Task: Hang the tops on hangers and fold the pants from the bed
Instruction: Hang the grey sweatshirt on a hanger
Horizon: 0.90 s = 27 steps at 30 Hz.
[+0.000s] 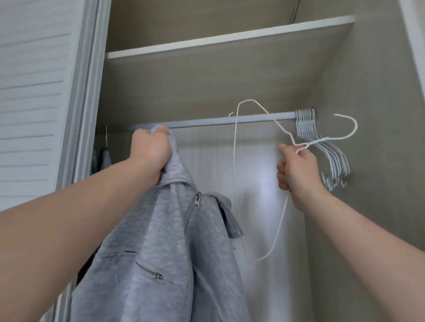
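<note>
Bare forearms reach up into an open wardrobe, hands well apart, each clamped on its own item. At far left stands a white louvred door (25,89), and just inside it a dark garment (100,161) hangs in shadow at the rail's left end. The left hand (150,150) is fisted round the bunched top of a grey zip-up hoodie (157,256), raised to just below the grey clothes rail (208,122); the garment hangs down from that grip, its metal zip pull (196,200) dangling near the collar and a zipped pocket (155,274) showing lower on the front. A white shelf edge (213,39) runs above the rail. Right of the hoodie, a white wire hanger (235,147) is held off the rail and tilted, its hook pointing right. The right hand (297,167) pinches it at the neck. A tight bunch of pale grey hangers (307,124) crowds the rail's right end against the wardrobe wall.
</note>
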Motion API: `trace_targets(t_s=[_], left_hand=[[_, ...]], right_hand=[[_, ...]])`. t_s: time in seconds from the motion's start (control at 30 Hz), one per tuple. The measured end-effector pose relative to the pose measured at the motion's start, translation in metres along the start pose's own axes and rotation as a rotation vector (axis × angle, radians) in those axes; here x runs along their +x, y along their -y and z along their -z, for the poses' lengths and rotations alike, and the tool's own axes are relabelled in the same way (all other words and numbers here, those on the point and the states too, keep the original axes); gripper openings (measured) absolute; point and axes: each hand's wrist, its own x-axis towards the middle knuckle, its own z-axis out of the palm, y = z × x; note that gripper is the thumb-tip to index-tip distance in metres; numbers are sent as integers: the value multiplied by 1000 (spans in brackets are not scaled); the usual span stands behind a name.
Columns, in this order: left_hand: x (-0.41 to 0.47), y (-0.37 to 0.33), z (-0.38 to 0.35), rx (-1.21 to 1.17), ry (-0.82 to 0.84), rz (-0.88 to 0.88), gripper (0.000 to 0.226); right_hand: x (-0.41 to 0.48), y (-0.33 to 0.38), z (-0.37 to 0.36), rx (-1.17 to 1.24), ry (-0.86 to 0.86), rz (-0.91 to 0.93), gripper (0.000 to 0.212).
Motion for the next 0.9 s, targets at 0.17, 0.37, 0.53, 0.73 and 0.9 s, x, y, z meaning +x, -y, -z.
trace_targets(t_s=[0.17,0.37,0.53,0.73,0.9], left_hand=[[-22,-32,36,48,-97,-81,20],[-61,-85,81,165,-235,-170,20],[-106,-143,119,293,-383,-258,19],[-187,-206,163,472,-577,-331,10],[-253,-259,203,628,-719,-312,9]], right_hand=[[-19,15,-12,-197,144,136,31],[-64,47,-34,-29,264,271,34],[-104,77,-38,211,393,228,36],[-159,109,-27,461,561,160,33],[-211,134,-27,666,751,76,29]])
